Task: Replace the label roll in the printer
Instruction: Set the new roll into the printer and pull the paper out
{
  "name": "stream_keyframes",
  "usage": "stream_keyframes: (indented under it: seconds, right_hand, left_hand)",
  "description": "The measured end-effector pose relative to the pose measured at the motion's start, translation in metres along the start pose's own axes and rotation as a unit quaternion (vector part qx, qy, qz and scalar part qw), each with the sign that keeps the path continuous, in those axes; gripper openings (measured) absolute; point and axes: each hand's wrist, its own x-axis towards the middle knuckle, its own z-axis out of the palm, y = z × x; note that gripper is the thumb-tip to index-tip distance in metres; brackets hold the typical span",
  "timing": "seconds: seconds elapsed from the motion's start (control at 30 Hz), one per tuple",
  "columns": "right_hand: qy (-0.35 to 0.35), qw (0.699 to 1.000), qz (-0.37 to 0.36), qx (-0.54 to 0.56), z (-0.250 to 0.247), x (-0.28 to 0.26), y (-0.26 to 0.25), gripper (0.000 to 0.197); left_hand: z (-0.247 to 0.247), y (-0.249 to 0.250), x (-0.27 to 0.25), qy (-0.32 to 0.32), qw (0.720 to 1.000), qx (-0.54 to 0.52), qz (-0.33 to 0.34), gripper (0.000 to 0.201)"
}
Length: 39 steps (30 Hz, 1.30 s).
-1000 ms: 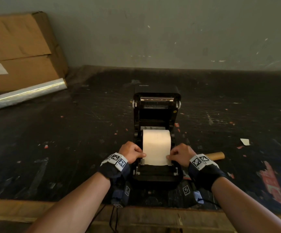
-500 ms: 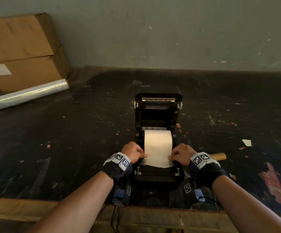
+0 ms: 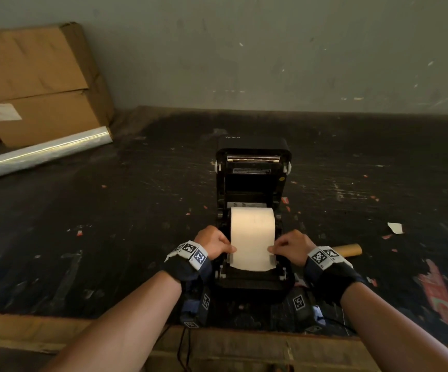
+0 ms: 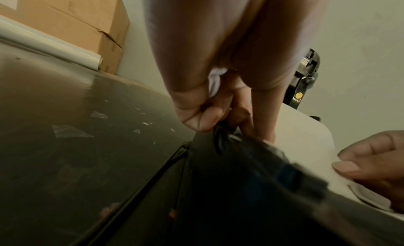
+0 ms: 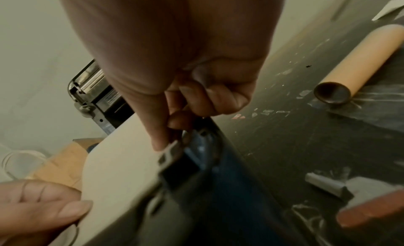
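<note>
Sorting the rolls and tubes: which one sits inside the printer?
The white label roll, in the open printer between both hands; the cardboard tube and clear film roll lie outside.

A dark, scuffed worktop [image 3: 110, 237] fills most of the head view, flecked with small paper scraps and scratches, with a worn wooden edge [image 3: 56, 336] along its near side. Behind it rises a plain grey-green wall [image 3: 271, 49] marked with pale chips. In the far left corner, brown cardboard boxes [image 3: 35, 84] lie stacked against the wall, and a roll of clear film [image 3: 43, 154] lies in front of them. The light is dim and soft.
</note>
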Motion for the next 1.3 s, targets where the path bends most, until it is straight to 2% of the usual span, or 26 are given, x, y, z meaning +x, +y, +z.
stream_keyframes:
  seconds: [0.2, 0.43, 0.57, 0.67, 0.77, 0.87, 1.03, 1.3]
  right_hand:
    - [-0.023, 1.000, -0.002, -0.011, -0.001, -0.002, -0.004, 0.022]
    - [0.003, 1.000, -0.001, -0.004, 0.002, -0.006, -0.003, 0.014]
    - [0.023, 0.999, 0.001, -0.035, 0.001, -0.013, -0.006, 0.024]
    - [0.068, 0.996, -0.036, -0.050, -0.005, -0.029, -0.008, 0.023]
    - [-0.001, 0.991, -0.102, -0.091, -0.002, -0.041, -0.007, 0.021]
    - [-0.055, 0.979, -0.142, -0.138, 0.006, -0.046, -0.001, 0.026]
    - [-0.027, 0.977, -0.156, -0.143, 0.011, -0.049, 0.002, 0.023]
    - [-0.008, 0.980, -0.157, -0.123, 0.012, -0.051, -0.001, 0.018]
  left_hand:
    - [0.005, -0.002, -0.004, 0.025, 1.000, -0.014, 0.002, 0.031]
    - [0.002, 0.001, -0.009, 0.015, 1.000, 0.010, 0.014, 0.027]
    - [0.002, 0.004, -0.013, 0.024, 0.999, 0.028, 0.033, 0.033]
    - [0.000, 0.004, -0.020, 0.067, 0.996, 0.033, 0.055, 0.040]
    - [-0.003, 0.004, -0.031, 0.109, 0.988, 0.024, 0.104, 0.035]
    - [0.000, 0.004, -0.040, 0.050, 0.983, 0.069, 0.162, 0.036]
    - [0.012, -0.002, -0.045, -0.031, 0.973, 0.132, 0.188, 0.043]
    - [0.016, -0.005, -0.050, -0.007, 0.970, 0.146, 0.196, 0.033]
